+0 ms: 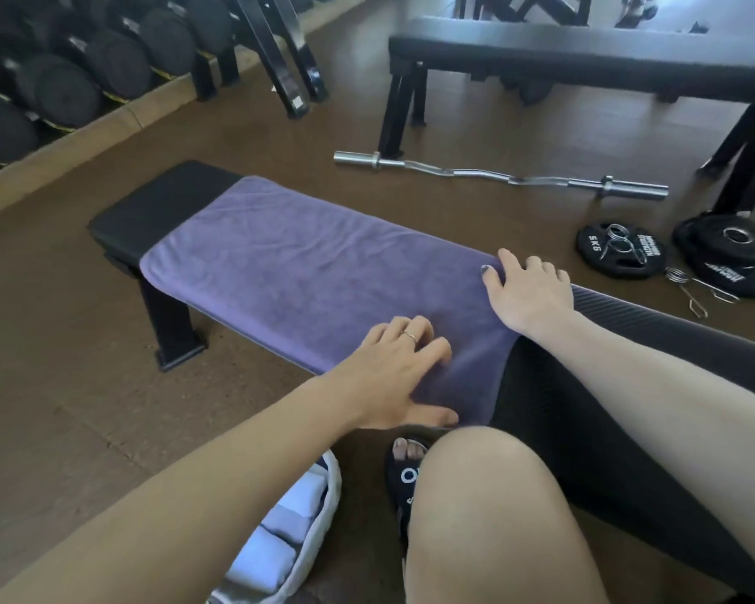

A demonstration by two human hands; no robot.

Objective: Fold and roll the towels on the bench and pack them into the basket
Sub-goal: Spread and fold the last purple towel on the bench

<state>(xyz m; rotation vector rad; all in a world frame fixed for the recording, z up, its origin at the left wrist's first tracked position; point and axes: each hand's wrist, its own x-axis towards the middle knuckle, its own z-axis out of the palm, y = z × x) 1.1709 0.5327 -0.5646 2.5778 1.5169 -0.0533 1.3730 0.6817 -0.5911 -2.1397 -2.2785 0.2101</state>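
Towel (306,272) lay flat along bench (149,211) | my left hand (393,377) and right hand (528,289) pressed its near end, fingers spread | I should roll tight and even | basket (323,494) waited below.

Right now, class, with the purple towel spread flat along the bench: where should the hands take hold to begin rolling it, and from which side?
Grip the towel at its near short edge, one corner per hand, coming from the person's side. It lies flat lengthwise on the bench; both hands, left and right, already rest there.
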